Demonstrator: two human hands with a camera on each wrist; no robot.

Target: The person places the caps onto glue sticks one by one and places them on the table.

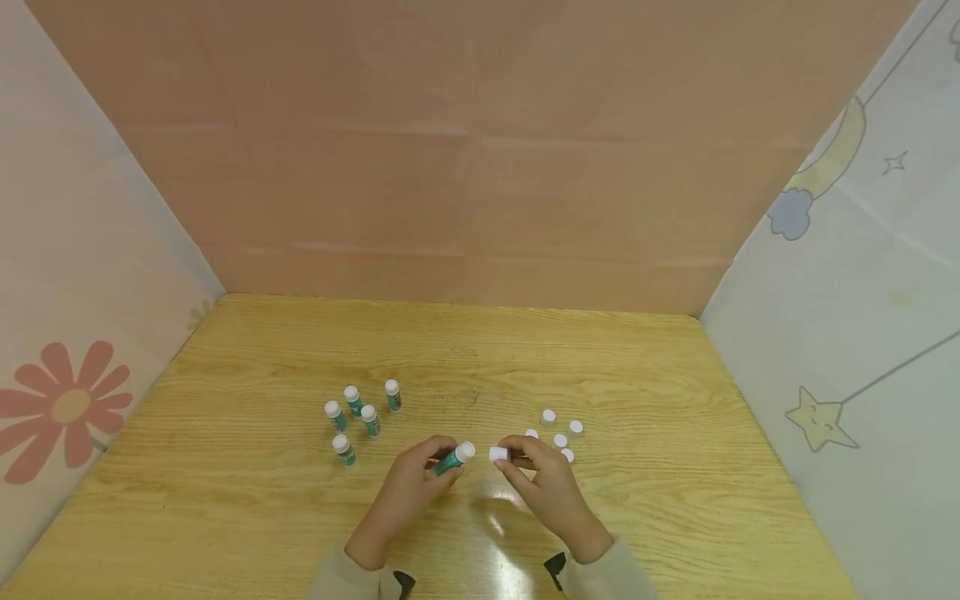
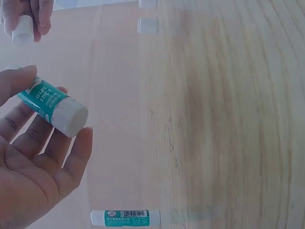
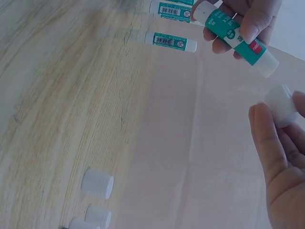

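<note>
My left hand (image 1: 405, 483) grips a green-and-white glue stick (image 1: 448, 462) between thumb and fingers, tilted with its white end toward the right hand. "Glue stick" is printed on its label in the left wrist view. Between thumb and fingertips, my right hand (image 1: 553, 492) pinches a small white cap (image 3: 281, 106). A short gap separates this cap from the end of the glue stick (image 3: 236, 37). In the right wrist view, the stick's end nearest the cap is white and slightly narrower than the body.
Several more glue sticks (image 1: 372, 422) stand upright on the wooden table (image 1: 247, 517), left of the hands. Several loose white caps (image 1: 549, 417) lie beyond and beside the right hand. A plain pinkish backdrop (image 1: 465, 192) rises behind the table, with patterned side panels (image 1: 885, 275).
</note>
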